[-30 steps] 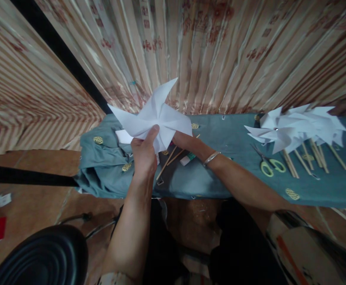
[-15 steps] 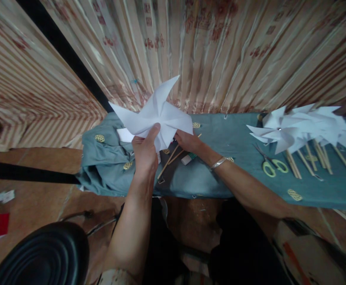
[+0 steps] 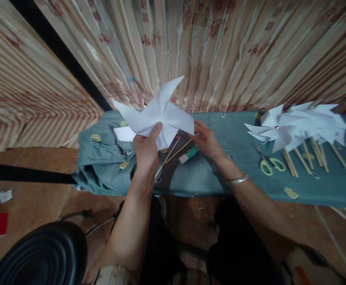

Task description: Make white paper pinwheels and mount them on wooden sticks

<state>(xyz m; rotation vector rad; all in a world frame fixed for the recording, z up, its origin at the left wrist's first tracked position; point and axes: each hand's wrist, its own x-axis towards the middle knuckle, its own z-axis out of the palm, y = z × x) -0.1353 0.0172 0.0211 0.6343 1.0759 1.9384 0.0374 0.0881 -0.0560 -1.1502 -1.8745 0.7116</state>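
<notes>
My left hand [image 3: 147,150] pinches a white paper pinwheel [image 3: 173,114] near its centre, thumb on the front and the other fingers behind it. My right hand [image 3: 208,142] is just past the pinwheel's right blade, its fingers apart and partly curled. Whether its fingertips touch the blade or the end of a stick there I cannot tell. Below the pinwheel lie two thin wooden sticks [image 3: 167,158] and a white-and-green glue stick [image 3: 188,155]. A piece of white paper [image 3: 123,134] lies to the left, partly behind the pinwheel.
Several finished pinwheels on sticks [image 3: 306,124] lie overlapping on the right of the blue-green cloth [image 3: 220,178]. Scissors with pale green handles [image 3: 267,164] rest beside them. A patterned curtain [image 3: 205,59] hangs behind. A round black stool [image 3: 45,253] stands at lower left.
My right hand has come out from behind the pinwheel and moved right, its fingers now visible. The left hand still holds the pinwheel in nearly the same place.
</notes>
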